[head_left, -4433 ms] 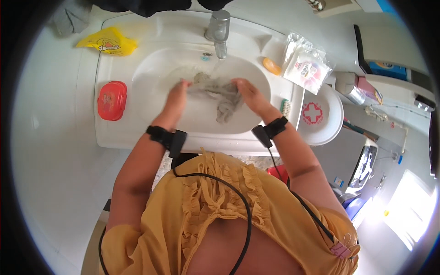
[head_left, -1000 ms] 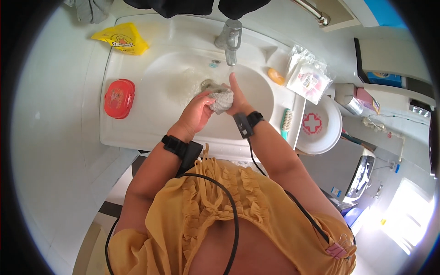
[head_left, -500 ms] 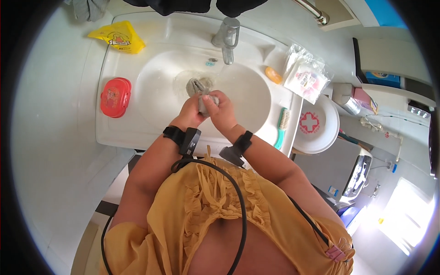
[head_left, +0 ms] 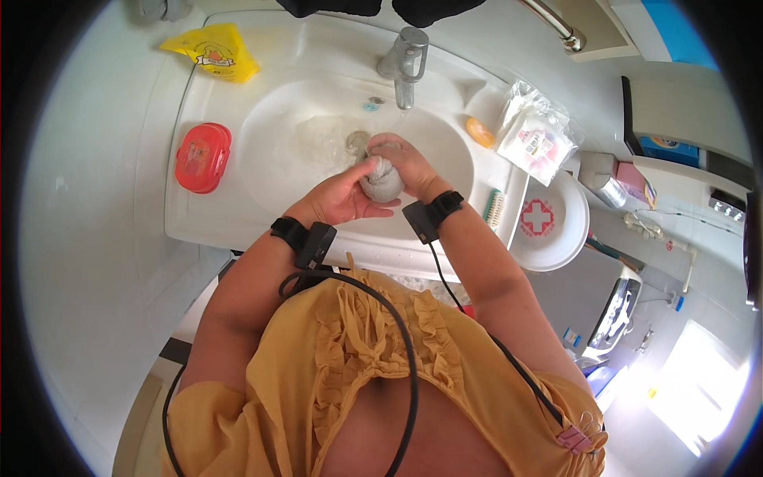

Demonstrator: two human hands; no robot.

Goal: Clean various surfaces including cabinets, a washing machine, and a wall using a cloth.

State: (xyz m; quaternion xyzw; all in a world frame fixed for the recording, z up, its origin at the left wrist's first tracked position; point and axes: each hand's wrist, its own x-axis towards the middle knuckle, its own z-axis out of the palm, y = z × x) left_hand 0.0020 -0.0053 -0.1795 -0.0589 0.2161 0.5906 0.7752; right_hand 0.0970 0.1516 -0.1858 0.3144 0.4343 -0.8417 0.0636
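Observation:
A wet grey cloth (head_left: 383, 181), squeezed into a round bundle, is held between both hands over the near part of the white washbasin (head_left: 433, 167). My right hand (head_left: 409, 164) wraps round its far and right side. My left hand (head_left: 343, 195) cups it from the left, thumb against its upper side and the other fingers stretched beneath it. Whether it is a sock or a rag I cannot tell. Cloudy water lies around the drain (head_left: 358, 141), beyond my hands. A little water shows under the spout of the chrome faucet (head_left: 407, 67).
On the left rim sit a red soap box (head_left: 203, 157) and a yellow packet (head_left: 218, 54). Along the right are an orange soap bar (head_left: 480, 132), a clear plastic bag (head_left: 536, 143) and a brush (head_left: 494, 209) partly behind my forearm. A white enamel basin (head_left: 560, 238) stands farther right.
The cloth has gone from a hanging, folded strip to a tight ball, nearer to me and to the right. My left fingers have spread. My right forearm now covers the brush's handle.

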